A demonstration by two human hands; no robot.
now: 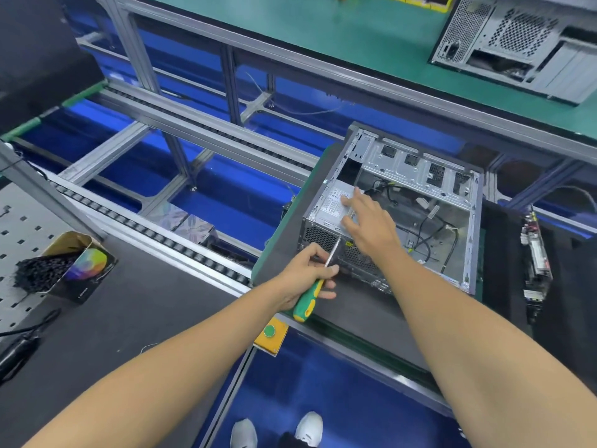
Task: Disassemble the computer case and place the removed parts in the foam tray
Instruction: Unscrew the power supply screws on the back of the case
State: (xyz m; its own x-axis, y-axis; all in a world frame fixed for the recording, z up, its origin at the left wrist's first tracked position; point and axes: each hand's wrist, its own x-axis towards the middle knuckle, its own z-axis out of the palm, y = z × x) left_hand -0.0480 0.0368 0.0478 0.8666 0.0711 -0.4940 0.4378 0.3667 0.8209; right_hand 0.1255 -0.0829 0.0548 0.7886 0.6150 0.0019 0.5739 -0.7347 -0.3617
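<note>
An open grey computer case (420,169) lies on a dark mat (349,305), its inside showing loose black cables (423,227). A silver power supply (332,205) sits in its near left corner. My right hand (368,221) rests flat on top of the power supply, fingers straight. My left hand (310,273) grips a green and yellow screwdriver (308,299); the metal shaft points up at the case's rear grille beside the power supply. A black foam tray (504,253) stands right of the case and holds removed circuit boards (536,257).
A roller conveyor rail (155,234) runs left of the mat over blue flooring. A cardboard box of black parts (64,270) sits on the left table. A yellow box with a green button (269,333) hangs at the mat's near edge. Another case (517,43) stands on the far green bench.
</note>
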